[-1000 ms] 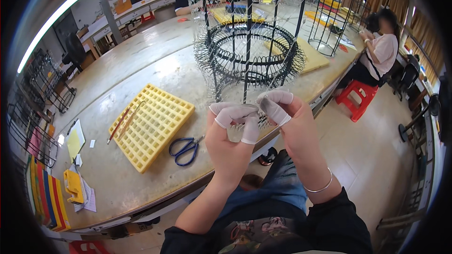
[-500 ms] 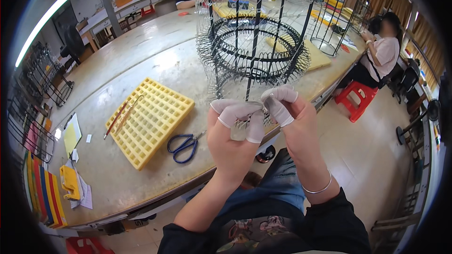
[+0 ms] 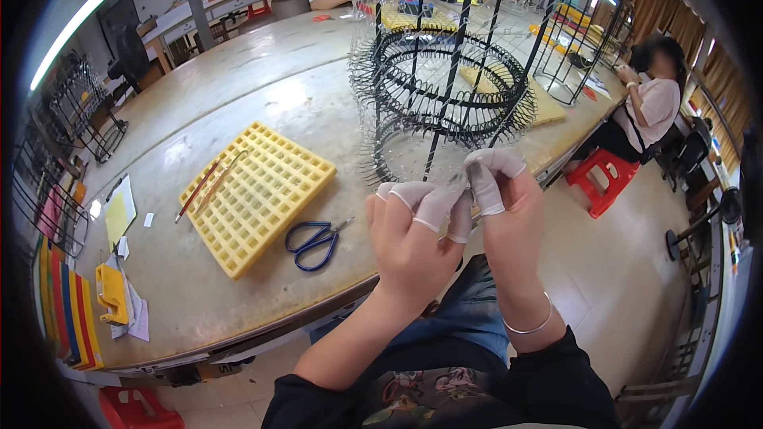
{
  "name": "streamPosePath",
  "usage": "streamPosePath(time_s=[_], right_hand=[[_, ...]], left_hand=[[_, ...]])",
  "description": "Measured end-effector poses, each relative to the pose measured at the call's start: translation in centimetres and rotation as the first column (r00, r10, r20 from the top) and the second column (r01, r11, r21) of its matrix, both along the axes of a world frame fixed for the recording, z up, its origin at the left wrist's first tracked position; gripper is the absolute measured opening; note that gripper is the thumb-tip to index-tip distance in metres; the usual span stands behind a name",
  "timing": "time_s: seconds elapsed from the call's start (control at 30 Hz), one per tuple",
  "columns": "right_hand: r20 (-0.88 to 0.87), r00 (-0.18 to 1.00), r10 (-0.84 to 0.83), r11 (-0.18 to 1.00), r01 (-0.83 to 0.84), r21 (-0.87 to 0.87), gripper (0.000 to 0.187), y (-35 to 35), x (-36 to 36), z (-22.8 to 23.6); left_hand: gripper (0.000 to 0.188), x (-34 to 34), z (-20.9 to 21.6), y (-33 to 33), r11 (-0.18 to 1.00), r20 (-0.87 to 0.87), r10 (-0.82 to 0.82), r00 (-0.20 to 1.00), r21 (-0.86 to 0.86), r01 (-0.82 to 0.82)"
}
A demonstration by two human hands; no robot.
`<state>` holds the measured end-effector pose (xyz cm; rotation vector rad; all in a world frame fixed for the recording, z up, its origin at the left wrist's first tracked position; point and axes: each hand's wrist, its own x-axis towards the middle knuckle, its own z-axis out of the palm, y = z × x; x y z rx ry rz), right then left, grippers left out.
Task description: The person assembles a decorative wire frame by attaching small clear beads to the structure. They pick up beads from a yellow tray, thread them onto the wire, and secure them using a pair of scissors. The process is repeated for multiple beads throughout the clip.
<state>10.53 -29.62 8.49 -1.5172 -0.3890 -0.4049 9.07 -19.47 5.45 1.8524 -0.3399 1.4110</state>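
White finger cots cover the fingertips of both my hands. My left hand (image 3: 415, 232) is closed in a pinch, its fingertips meeting those of my right hand (image 3: 506, 195), which is pinched too. Whatever lies between them is too small and too hidden to make out. Just beyond my fingers stands a black wire rack (image 3: 457, 52) with rings of small hooks, hung with thin silvery chains (image 3: 367, 71). Left of my hands lie blue-handled scissors (image 3: 311, 245), apart from them. A yellow gridded tray (image 3: 266, 191) sits farther left, with a red slim tool (image 3: 197, 191) and tan tweezers (image 3: 221, 183) across it.
Colored folders (image 3: 70, 310) and a yellow tape dispenser (image 3: 111, 294) occupy the table's left end. A second wire rack (image 3: 576, 56) stands at the far right. Beyond the table's right edge, a person (image 3: 656, 99) sits on a red stool (image 3: 600, 179). Another person's arm (image 3: 330, 0) rests at the far side.
My hands have shifted slightly right in the picture, still pinched together. The clear piece that showed below my left fingers is out of sight. The view has turned a little.
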Motion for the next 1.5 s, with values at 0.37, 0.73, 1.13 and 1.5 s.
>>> streamPosePath(time_s=[0.37, 0.73, 1.13, 1.5], right_hand=[[0.257, 0.939, -0.230, 0.957, 0.266, -0.118, 0.004, 0.4, 0.0, -1.2], [0.277, 0.925, -0.260, 0.937, 0.311, -0.158, 0.004, 1.1, 0.0, -0.8], [0.211, 0.971, -0.111, 0.958, 0.161, -0.237, 0.006, -0.8, -0.2, 0.2], [0.132, 0.988, -0.078, 0.973, 0.105, -0.207, 0.005, -1.6, -0.2, 0.1]], left_hand=[[0.026, 0.6, 0.5, 0.5, 0.997, 0.084, 0.047, 0.995, 0.057, -0.052], [0.023, 0.9, 0.9, 1.4, 0.995, 0.119, 0.039, 0.992, 0.087, -0.050], [0.010, 1.3, 2.8, 2.4, 0.428, -0.267, -0.891, 0.367, -0.763, 0.484], [0.022, 0.4, 1.5, 1.5, 0.968, -0.124, -0.252, 0.960, -0.030, 0.251]])
